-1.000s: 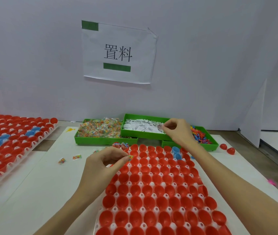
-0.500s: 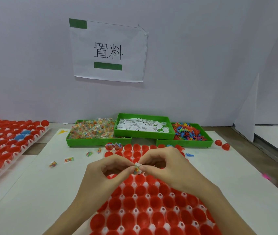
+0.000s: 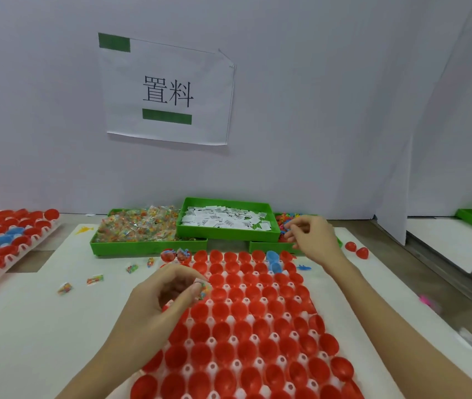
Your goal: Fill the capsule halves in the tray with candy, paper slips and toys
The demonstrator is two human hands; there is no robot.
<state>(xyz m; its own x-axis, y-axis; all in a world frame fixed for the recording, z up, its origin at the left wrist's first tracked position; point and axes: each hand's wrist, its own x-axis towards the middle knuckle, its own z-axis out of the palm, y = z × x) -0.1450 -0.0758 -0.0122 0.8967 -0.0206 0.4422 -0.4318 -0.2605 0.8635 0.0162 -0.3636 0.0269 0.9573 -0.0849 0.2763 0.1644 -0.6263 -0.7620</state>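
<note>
A white tray (image 3: 257, 338) of red capsule halves (image 3: 246, 309) lies in front of me. Over its left side my left hand (image 3: 162, 300) pinches a small candy packet (image 3: 203, 288) between thumb and fingertips. My right hand (image 3: 311, 239) is over the green toy bin (image 3: 266, 246) at the back right, with its curled fingertips pinching at a small toy (image 3: 286, 227) among the coloured toys (image 3: 283, 218). To the left stand the paper slip bin (image 3: 226, 237) and the candy bin (image 3: 142, 246). Two capsule halves (image 3: 175, 254) at the tray's back left hold items.
Loose candy packets (image 3: 95, 279) lie on the white table left of the tray, and a blue toy (image 3: 303, 267) right of it. Two blue halves (image 3: 273, 260) sit in the back row. Loose red halves (image 3: 357, 249) lie at the right. A second capsule tray (image 3: 7, 246) stands at far left.
Half a second ago both hands met over the tray at the candy packet. My right hand has since gone back and right to the toy bin; my left hand keeps the packet.
</note>
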